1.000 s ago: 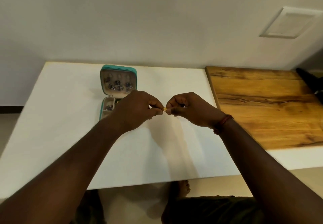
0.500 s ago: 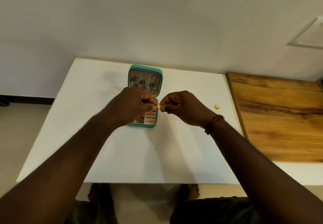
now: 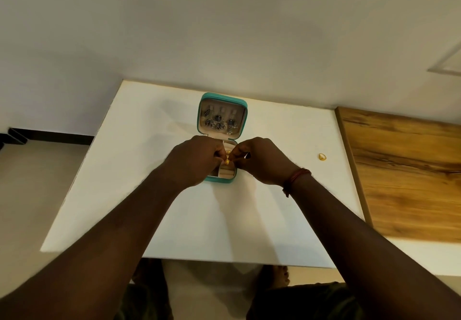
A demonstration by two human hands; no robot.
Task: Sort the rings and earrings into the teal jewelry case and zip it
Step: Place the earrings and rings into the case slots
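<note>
The teal jewelry case (image 3: pixel 222 97) lies open on the white table (image 3: pixel 124 170), lid raised at the back with several dark earrings (image 3: pixel 219 121) pinned inside. My left hand (image 3: pixel 194 160) and my right hand (image 3: pixel 262 160) meet over the case's lower half, fingertips pinched together on a small gold ring (image 3: pixel 227 162). Another gold piece (image 3: pixel 227 152) shows just behind the fingertips. The hands hide most of the lower tray; only its cream ring rolls (image 3: pixel 225 171) show. A second gold ring (image 3: pixel 322 156) lies loose on the table to the right.
A wooden board (image 3: pixel 404 175) covers the table's right part, close to the loose ring. A wall rises right behind the table. The table's front edge is near my body, and my feet show below it.
Both hands, still pinching the gold ring, have moved forward and now hover over the case's lower tray. The camera view has shifted so the case sits more central.
</note>
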